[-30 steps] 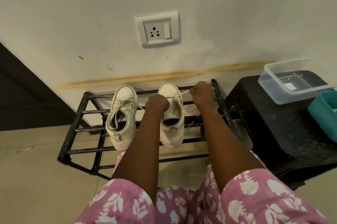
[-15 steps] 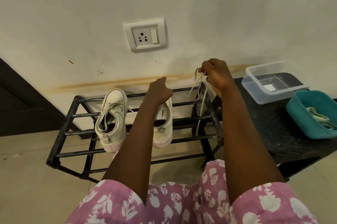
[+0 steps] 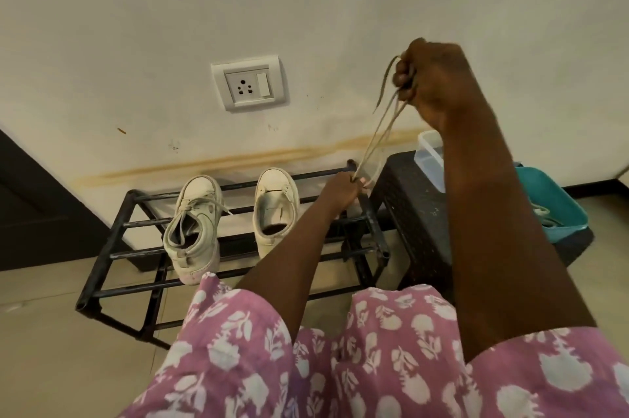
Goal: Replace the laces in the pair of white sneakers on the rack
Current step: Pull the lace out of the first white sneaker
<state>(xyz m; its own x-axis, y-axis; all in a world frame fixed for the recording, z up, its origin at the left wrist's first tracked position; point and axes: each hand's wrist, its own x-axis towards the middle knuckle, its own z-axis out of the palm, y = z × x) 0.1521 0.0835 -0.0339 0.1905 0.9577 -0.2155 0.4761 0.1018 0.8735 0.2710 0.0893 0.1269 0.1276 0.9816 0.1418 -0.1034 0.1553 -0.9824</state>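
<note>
A pink floral garment (image 3: pixel 374 366) fills the bottom of the frame, with both bare arms reaching up out of it. The left hand (image 3: pixel 342 191), at centre right, is curled tight round the lower end of a worn lace (image 3: pixel 381 131). The right hand (image 3: pixel 439 84), raised at upper right, grips the top of the lace in a fist, so the strands run taut between the two hands. On the black rack (image 3: pixel 105 249) stand a laced sneaker (image 3: pixel 197 223) and, right of it, an unlaced sneaker (image 3: pixel 275 206). At right a black stool (image 3: pixel 408 213) carries a clear container (image 3: pixel 430 159) and a teal tub (image 3: pixel 561 199). On the wall behind is a socket (image 3: pixel 248 82).
</note>
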